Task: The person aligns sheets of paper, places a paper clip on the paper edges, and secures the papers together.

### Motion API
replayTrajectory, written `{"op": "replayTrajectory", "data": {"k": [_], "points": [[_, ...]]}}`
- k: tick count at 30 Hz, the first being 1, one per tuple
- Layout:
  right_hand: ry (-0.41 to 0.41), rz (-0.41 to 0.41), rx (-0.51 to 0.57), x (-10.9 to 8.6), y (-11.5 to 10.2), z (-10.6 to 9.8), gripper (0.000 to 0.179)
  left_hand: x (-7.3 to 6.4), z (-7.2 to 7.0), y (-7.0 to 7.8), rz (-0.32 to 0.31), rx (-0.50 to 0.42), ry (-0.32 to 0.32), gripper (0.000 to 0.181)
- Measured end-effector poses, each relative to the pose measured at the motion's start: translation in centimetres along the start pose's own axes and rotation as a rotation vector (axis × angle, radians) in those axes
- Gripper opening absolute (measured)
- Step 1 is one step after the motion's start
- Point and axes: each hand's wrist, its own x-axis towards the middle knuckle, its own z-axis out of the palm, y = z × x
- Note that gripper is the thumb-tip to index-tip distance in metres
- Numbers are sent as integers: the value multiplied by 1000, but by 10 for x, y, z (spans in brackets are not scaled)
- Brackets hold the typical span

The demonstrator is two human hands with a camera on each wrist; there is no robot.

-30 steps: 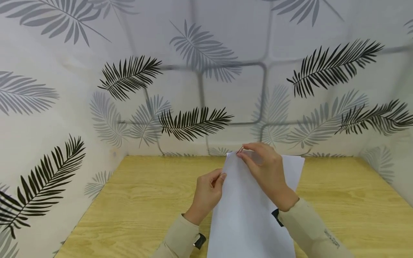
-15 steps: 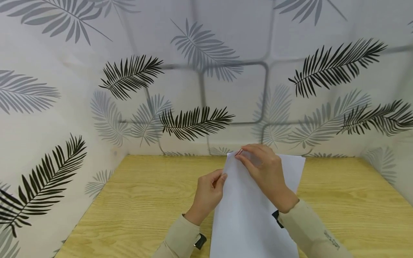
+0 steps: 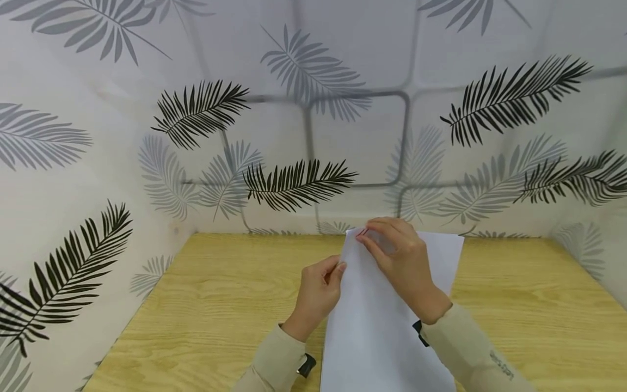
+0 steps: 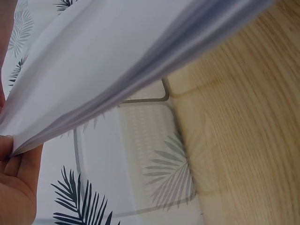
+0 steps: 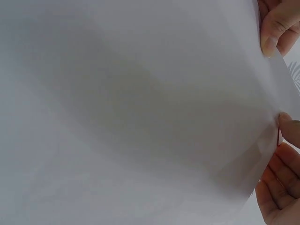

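Observation:
A stack of white paper sheets (image 3: 382,337) is held raised at an angle, its layered edge showing in the left wrist view. My left hand (image 3: 318,291) pinches the stack's left edge between thumb and fingers. At the top edge, near the left corner, my right hand (image 3: 406,264) pinches a small red paper clip (image 3: 362,232) between thumb and index finger. From the right wrist view, the clip's red wire (image 5: 278,135) lies against the paper's edge under the thumb. How far the clip reaches over the sheets cannot be seen.
The stack is above a wood-grain table (image 3: 220,305). Behind it and at the sides hangs a pale curtain-like sheet (image 3: 352,147) with a leaf print. Dark bands sit at both wrists, such as the left wrist strap (image 3: 306,365).
The red clip has shifted slightly down and left onto the top edge of the paper, so less of it stands above the edge. The left hand keeps its pinch.

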Motion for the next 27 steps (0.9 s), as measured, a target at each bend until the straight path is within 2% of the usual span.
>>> {"op": "replayTrajectory", "data": {"k": [6,12,14,18,20,22,24,27], "points": [[4,-7,5,-1,-1,2,29,0,1,0,-18,-13,8,17],[-35,2,1,-1,3,-3,34,0,-2,1,-61,-49,8,16],[-16,14,-16,1,5,-9,37,1,-2,1,-68,-53,15,15],[85,55,-74,8,18,-30,47,1,-4,0,-74,-48,26,14],[108,105,-110,9,27,-43,52,1,-5,-1,-81,-41,27,14],[94,184,-124,5,36,-55,57,1,-6,-1,-93,-37,26,14],[36,307,-106,-2,44,-67,63,1,-7,0,-101,-39,22,15],[-103,536,-15,-14,54,-82,72,1,-8,0,-123,-52,18,17]]}}
